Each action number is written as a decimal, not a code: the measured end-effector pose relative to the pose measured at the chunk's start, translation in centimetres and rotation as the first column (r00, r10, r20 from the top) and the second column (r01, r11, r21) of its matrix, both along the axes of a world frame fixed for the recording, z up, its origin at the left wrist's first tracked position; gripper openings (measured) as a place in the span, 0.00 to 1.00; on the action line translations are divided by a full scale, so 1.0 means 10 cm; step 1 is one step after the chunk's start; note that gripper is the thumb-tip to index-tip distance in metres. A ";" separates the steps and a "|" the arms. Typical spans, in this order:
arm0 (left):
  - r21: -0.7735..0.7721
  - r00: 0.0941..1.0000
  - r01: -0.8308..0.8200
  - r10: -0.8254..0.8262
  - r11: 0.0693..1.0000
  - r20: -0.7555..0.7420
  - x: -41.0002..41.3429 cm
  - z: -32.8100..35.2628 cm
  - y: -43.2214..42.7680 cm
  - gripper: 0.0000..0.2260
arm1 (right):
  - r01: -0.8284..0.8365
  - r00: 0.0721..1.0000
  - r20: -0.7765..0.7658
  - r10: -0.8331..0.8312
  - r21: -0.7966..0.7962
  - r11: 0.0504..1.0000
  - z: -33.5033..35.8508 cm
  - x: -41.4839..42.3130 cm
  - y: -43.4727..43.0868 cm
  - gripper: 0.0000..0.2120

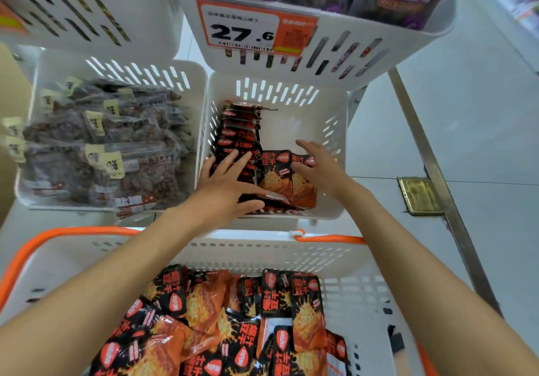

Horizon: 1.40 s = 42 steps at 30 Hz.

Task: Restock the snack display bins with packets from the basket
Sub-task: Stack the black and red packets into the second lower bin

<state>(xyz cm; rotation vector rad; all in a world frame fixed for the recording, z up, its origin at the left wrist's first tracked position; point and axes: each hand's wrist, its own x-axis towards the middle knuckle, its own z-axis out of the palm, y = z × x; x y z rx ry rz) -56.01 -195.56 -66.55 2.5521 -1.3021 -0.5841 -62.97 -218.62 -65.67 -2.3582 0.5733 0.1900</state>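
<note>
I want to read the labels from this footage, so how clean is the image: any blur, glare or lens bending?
Head view: wide-angle bending curves the white slotted bins near the edges; the orange price tag reads sharply, corners smear; light is soft and even, with mild sheen on the clear-wrapped dark snack bags; both hands are crisp.
</note>
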 end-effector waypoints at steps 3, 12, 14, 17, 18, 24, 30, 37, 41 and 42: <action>0.033 1.000 0.007 -0.007 0.999 0.005 0.00 -0.01 0.01 0.16 | -0.139 0.979 -0.167 0.116 -0.133 0.981 -0.26 0.17 -0.04 0.39; 0.030 0.997 -0.016 0.018 0.999 -0.069 -0.04 0.08 0.01 0.24 | -0.219 0.972 -0.169 0.163 -0.403 0.888 -0.47 0.30 -0.05 0.33; 0.012 0.997 -0.028 0.029 1.000 -0.071 -0.04 0.08 0.01 0.19 | -0.258 0.958 -0.237 0.163 -0.457 0.851 -0.49 0.35 -0.05 0.34; -0.059 0.996 -0.057 0.053 0.997 -0.073 -0.03 0.05 0.01 0.17 | -0.229 0.964 -0.229 0.135 -0.456 0.860 -0.46 0.43 -0.08 0.26; -0.089 0.995 -0.072 0.066 0.993 -0.079 -0.03 0.04 0.01 0.17 | -0.218 0.965 -0.220 0.141 -0.378 0.900 -0.42 0.44 -0.10 0.23; -0.121 0.991 -0.103 0.092 0.987 -0.096 -0.03 0.06 -0.01 0.14 | -0.194 0.981 -0.051 0.189 -0.130 0.972 0.03 0.27 -0.23 0.04; -0.235 0.947 -0.312 0.282 0.921 -0.156 -0.10 0.18 -0.01 0.21 | -0.253 0.967 0.078 0.244 0.161 0.954 0.08 -0.05 0.22 0.10; -0.108 0.973 -0.230 0.225 0.967 -0.058 -0.02 0.08 -0.02 0.41 | -0.229 0.965 -0.088 0.246 0.167 0.959 -0.03 -0.10 0.25 0.32; -0.105 0.981 -0.196 0.194 0.975 -0.029 0.00 0.03 -0.02 0.38 | -0.225 0.970 -0.090 0.227 0.038 0.974 -0.07 -0.10 0.13 0.19; -0.106 0.982 -0.190 0.188 0.976 -0.024 0.00 0.03 -0.02 0.38 | -0.202 0.976 -0.067 0.205 0.045 0.978 -0.05 -0.12 0.12 0.17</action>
